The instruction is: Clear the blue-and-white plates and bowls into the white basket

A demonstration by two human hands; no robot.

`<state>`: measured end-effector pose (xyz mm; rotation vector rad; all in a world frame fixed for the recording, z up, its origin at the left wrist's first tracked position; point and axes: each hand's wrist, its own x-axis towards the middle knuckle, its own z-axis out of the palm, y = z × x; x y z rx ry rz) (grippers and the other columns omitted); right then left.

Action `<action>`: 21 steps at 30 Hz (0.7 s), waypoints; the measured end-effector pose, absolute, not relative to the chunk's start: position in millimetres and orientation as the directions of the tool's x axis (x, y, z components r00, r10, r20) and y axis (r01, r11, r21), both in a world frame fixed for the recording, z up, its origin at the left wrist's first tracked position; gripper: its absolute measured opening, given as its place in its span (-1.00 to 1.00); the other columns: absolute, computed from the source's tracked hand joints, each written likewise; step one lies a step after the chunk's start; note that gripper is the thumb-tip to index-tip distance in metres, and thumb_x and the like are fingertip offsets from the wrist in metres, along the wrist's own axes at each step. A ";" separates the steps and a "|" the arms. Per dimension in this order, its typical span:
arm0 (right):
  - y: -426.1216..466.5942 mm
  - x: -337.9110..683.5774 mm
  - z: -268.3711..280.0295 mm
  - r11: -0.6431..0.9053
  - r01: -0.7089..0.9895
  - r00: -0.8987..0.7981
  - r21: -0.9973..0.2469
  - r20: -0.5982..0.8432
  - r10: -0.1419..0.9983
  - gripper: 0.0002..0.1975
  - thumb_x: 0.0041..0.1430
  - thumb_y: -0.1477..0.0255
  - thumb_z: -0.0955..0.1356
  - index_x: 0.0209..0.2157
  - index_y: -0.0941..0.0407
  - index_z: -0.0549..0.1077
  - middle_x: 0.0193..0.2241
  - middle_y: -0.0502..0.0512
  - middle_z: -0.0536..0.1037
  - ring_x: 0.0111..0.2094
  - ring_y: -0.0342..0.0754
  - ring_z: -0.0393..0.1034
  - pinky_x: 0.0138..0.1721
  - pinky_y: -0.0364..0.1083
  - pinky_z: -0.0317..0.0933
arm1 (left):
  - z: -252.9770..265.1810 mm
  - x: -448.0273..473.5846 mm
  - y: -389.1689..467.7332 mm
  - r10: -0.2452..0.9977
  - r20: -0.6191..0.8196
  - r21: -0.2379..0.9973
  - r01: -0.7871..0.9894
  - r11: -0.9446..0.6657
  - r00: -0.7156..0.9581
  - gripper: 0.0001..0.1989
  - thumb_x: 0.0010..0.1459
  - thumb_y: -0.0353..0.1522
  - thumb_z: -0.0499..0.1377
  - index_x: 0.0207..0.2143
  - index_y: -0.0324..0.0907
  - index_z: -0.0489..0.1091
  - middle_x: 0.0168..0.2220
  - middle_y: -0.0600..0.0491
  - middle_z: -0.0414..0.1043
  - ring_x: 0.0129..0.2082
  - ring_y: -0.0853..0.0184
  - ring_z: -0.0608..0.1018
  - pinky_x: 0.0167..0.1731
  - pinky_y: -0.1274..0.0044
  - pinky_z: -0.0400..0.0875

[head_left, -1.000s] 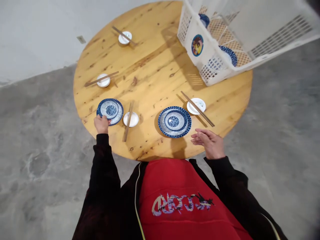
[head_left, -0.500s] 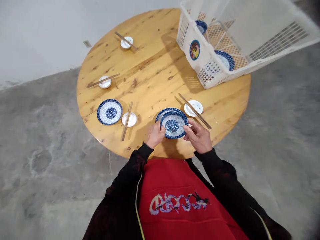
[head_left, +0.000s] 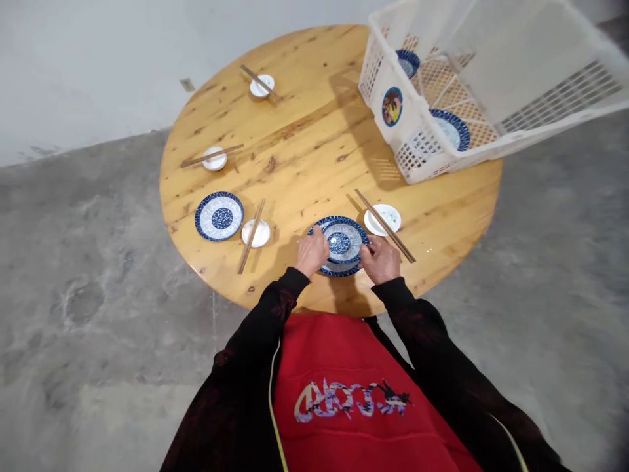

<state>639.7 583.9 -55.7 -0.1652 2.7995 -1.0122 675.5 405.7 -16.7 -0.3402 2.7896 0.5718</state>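
Note:
A small blue-and-white plate is gripped at its two sides by my left hand and my right hand. Beneath it, a larger blue-rimmed plate lies on the table near its front edge; the small one covers most of its middle. Whether the two plates touch I cannot tell. Just right of my right hand, a pair of wooden chopsticks rests across a small white dish. To the left of my left hand, more chopsticks lie over another white dish.
A white plastic basket stands at the table's right rear, holding a large plate and a smaller blue-rimmed one. Another blue-and-white plate lies at the left. Farther back are two white dishes with chopsticks across them.
The small plate has moved away from my body, from the larger plate's near side to over its middle. Both hands have moved forward with it. The view has shifted slightly.

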 end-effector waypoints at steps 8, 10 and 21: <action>580.4 639.0 -64.2 0.878 -0.144 -0.974 -0.456 -0.091 -0.207 -0.44 0.11 0.30 0.20 0.05 0.32 0.45 -0.32 0.36 0.63 -0.22 0.30 0.53 -0.14 0.15 0.33 | -25.0 672.2 402.6 -0.180 -0.298 0.260 -0.261 0.930 -0.937 -0.72 0.34 -0.40 -0.06 0.01 -0.31 0.31 -0.26 -0.22 0.58 -0.19 0.07 0.64 -0.24 0.41 0.37; 580.8 638.8 -63.1 0.887 -0.162 -0.970 -0.433 -0.096 -0.224 -0.44 0.11 0.31 0.20 0.06 0.30 0.46 -0.31 0.34 0.63 -0.22 0.29 0.53 -0.14 0.13 0.32 | -25.8 673.0 403.3 -0.189 -0.290 0.268 -0.269 0.925 -0.938 -0.71 0.33 -0.39 -0.04 0.03 -0.32 0.29 -0.25 -0.23 0.58 -0.19 0.06 0.64 -0.23 0.41 0.37; 582.1 639.9 -70.3 0.928 -0.154 -0.975 -0.340 -0.103 -0.199 -0.46 0.10 0.30 0.25 0.05 0.25 0.51 -0.39 0.33 0.60 -0.32 0.27 0.50 -0.30 0.09 0.31 | -34.6 679.9 404.9 -0.169 -0.265 0.317 -0.251 0.915 -0.949 -0.69 0.31 -0.44 -0.04 0.06 -0.36 0.26 -0.33 -0.21 0.57 -0.26 0.07 0.64 -0.31 0.38 0.37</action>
